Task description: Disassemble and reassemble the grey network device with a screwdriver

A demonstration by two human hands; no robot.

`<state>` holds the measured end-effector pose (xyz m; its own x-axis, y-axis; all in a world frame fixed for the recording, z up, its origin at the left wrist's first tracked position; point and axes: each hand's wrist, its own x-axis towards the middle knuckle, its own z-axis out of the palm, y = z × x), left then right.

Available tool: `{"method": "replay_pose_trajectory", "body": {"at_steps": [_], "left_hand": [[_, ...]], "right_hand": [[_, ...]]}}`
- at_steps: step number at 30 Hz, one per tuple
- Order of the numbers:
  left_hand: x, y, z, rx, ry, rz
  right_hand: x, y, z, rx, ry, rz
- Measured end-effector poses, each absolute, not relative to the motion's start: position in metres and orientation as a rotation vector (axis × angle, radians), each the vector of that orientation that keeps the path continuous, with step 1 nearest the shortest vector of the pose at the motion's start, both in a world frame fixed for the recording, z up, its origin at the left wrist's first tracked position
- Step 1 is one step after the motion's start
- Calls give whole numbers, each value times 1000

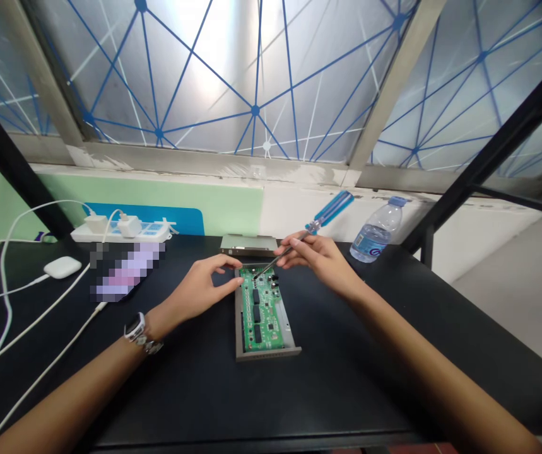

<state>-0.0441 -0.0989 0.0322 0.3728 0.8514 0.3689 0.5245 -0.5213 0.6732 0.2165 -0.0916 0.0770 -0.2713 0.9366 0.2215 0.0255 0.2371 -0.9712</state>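
A green circuit board (264, 315) with black chips lies inside an open grey metal casing (239, 328) on the desk. At the casing's far left corner, my left hand (207, 284) holds the edge, thumb on the side wall and curved fingers by the far end. A watch (135, 326) is on that wrist. My right hand (315, 255) is closed around the shaft of a screwdriver (332, 211) with a clear blue handle. Its shaft slants down to the left, and the tip meets the far part of the board. Any screw under the tip is too small to make out.
Behind the casing lies a grey metal cover (248, 244). A water bottle (378, 228) stands at the back right. To the left are a power strip (152, 231) with chargers, white cables, a white earbud case (62, 267) and a blurred phone (131, 271) on the black desk (346, 384).
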Motion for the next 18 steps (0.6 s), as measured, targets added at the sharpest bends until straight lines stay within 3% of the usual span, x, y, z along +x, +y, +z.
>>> {"method": "replay_pose_trajectory", "body": {"at_steps": [18], "left_hand": [[-35, -113, 20, 2308, 1148, 999]], "right_hand": [[209, -111, 31, -856, -1000, 1384]]}}
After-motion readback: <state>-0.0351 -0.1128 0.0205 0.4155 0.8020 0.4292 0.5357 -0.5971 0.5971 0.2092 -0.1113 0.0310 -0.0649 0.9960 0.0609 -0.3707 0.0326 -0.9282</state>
